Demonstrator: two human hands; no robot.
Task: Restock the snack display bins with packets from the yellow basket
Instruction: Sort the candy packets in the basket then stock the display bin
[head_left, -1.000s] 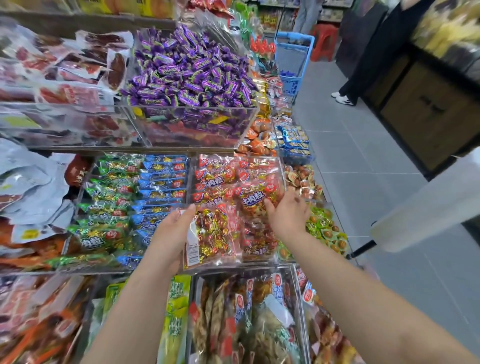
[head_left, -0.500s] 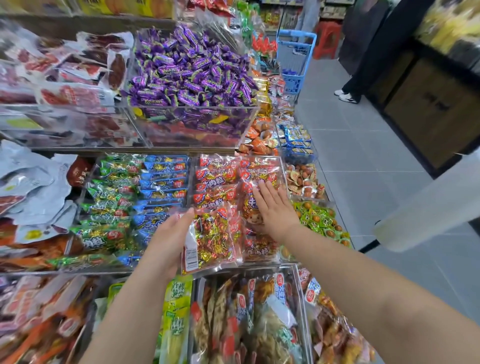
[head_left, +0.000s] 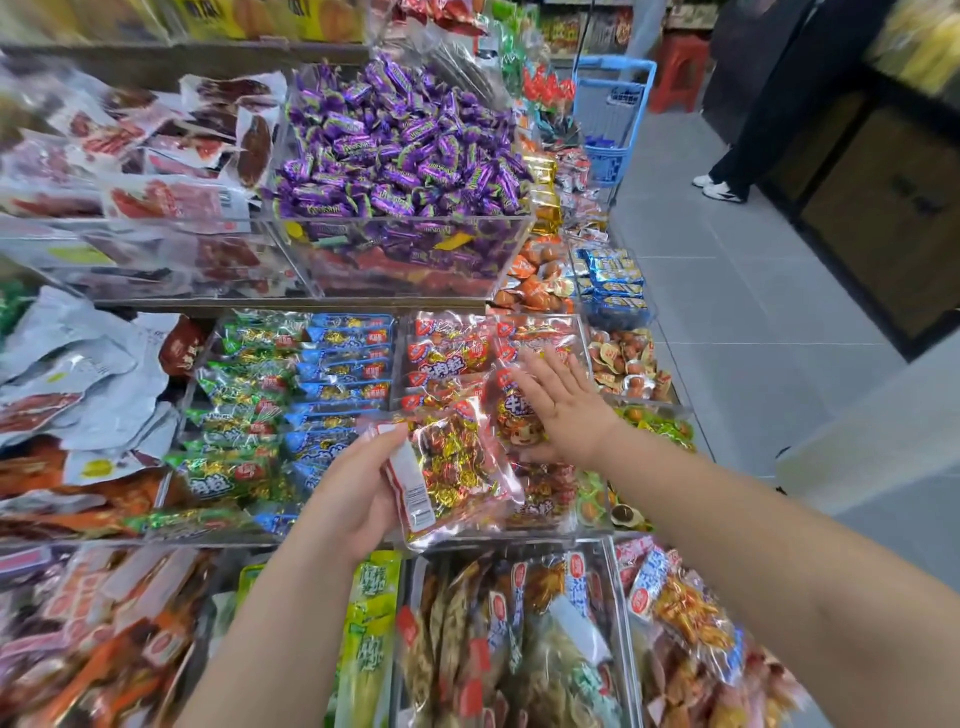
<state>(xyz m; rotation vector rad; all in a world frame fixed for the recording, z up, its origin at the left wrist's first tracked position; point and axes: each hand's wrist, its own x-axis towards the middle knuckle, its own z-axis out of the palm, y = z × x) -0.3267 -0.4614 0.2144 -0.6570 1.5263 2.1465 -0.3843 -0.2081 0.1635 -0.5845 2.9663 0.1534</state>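
My left hand grips a clear packet of red and gold wrapped snacks by its left edge, held over the front of the clear bin of red snack packets. My right hand lies flat with fingers spread on the red packets stacked in that bin, pressing one with a cartoon face. The yellow basket is out of view.
Green and blue packets fill the bin to the left. Purple candies sit heaped in the upper bin. More bins of packets lie below. A blue trolley and a standing person's legs are down the aisle.
My right hand went from gripping a red packet's edge to lying flat and spread on the stack, sliding slightly right. The left hand keeps its packet almost still.
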